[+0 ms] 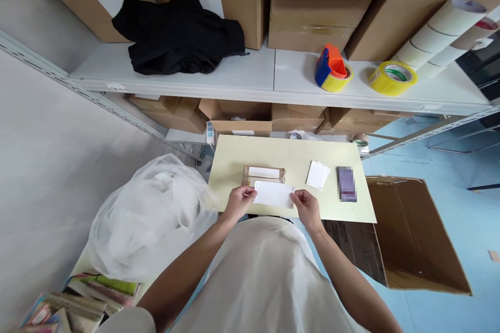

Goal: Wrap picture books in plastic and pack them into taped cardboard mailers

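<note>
My left hand (238, 204) and right hand (307, 209) each pinch one end of a white label (274, 194) spanning between them, just nearer me than the taped parcel (264, 175). It looks light, thin and easily creased; best held gently by those ends.

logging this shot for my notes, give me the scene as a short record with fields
left hand: the left hand pinches the left end of a white sheet
right hand: the right hand pinches its right end
beyond the sheet: taped brown package
table, right side: small white cards, blurred purple item
upper shelf: black garment, orange-and-blue tape dispenser
right of table: open cardboard box
</note>
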`<action>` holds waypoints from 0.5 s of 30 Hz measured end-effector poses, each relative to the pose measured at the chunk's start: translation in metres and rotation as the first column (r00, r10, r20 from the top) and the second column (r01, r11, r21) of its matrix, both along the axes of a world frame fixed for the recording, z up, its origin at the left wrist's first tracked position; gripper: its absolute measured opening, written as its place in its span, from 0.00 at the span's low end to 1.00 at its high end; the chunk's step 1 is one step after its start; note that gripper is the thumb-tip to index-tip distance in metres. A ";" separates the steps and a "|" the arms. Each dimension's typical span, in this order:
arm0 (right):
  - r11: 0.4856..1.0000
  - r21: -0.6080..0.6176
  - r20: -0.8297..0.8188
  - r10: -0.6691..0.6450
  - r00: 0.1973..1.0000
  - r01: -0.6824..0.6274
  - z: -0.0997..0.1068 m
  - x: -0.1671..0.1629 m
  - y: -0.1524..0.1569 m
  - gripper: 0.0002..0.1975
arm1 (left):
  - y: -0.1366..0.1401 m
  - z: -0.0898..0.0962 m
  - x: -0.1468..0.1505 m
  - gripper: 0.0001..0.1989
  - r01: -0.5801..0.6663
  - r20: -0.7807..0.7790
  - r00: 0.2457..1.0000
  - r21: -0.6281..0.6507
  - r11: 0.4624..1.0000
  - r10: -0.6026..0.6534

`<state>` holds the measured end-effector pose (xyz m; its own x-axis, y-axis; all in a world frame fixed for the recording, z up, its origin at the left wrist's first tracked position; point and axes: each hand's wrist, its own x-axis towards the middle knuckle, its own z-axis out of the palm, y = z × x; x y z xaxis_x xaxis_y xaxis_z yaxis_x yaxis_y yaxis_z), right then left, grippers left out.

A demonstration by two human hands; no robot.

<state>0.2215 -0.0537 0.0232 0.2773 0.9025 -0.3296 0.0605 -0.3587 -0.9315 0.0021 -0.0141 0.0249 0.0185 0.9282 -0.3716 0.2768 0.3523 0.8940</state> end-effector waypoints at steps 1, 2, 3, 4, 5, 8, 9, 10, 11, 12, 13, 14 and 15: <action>1.000 -0.016 0.021 0.001 1.000 -0.001 -0.004 -0.003 -0.001 0.21 | -0.001 -0.004 -0.004 0.10 0.014 -0.034 0.999 0.012 1.000 -0.014; 1.000 -0.030 0.043 0.002 0.999 0.000 -0.008 -0.007 -0.002 0.21 | -0.001 -0.007 -0.007 0.09 0.031 -0.067 0.997 0.023 0.999 -0.029; 0.999 -0.044 0.062 0.005 0.998 -0.002 -0.011 -0.010 -0.001 0.21 | -0.001 -0.009 -0.010 0.09 0.049 -0.102 0.994 0.036 0.998 -0.046; 0.998 -0.055 0.077 0.008 0.997 -0.004 -0.014 -0.013 0.000 0.22 | 0.000 -0.011 -0.014 0.09 0.068 -0.140 0.988 0.048 0.997 -0.061; 0.998 -0.062 0.087 0.012 0.996 -0.007 -0.016 -0.017 0.002 0.22 | 0.001 -0.013 -0.017 0.09 0.086 -0.178 0.981 0.061 0.994 -0.074; 0.997 -0.071 0.105 0.031 0.994 -0.024 -0.023 -0.024 0.009 0.23 | 0.007 -0.017 -0.025 0.08 0.125 -0.265 0.960 0.102 0.987 -0.094; 0.997 -0.072 0.110 0.035 0.993 -0.027 -0.025 -0.026 0.012 0.23 | 0.008 -0.019 -0.027 0.07 0.133 -0.278 0.955 0.108 0.985 -0.099; 0.997 -0.075 0.118 0.037 0.992 -0.028 -0.028 -0.028 0.013 0.23 | 0.010 -0.021 -0.030 0.07 0.142 -0.281 0.954 0.108 0.984 -0.107; 0.996 -0.081 0.126 0.037 0.991 -0.027 -0.030 -0.029 0.015 0.23 | 0.012 -0.024 -0.032 0.07 0.154 -0.276 0.954 0.101 0.983 -0.121; 0.996 -0.088 0.134 0.035 0.990 -0.023 -0.033 -0.030 0.015 0.23 | 0.014 -0.027 -0.034 0.07 0.167 -0.265 0.954 0.092 0.982 -0.138; 0.995 -0.096 0.141 0.031 0.990 -0.018 -0.036 -0.031 0.016 0.23 | 0.016 -0.031 -0.036 0.08 0.180 -0.252 0.955 0.083 0.980 -0.154; 0.995 -0.103 0.147 0.026 0.989 -0.011 -0.038 -0.032 0.016 0.23 | 0.018 -0.035 -0.038 0.08 0.189 -0.238 0.957 0.077 0.979 -0.166; 0.994 -0.108 0.154 0.021 0.988 -0.004 -0.040 -0.032 0.017 0.23 | 0.021 -0.039 -0.039 0.08 0.194 -0.224 0.959 0.075 0.978 -0.173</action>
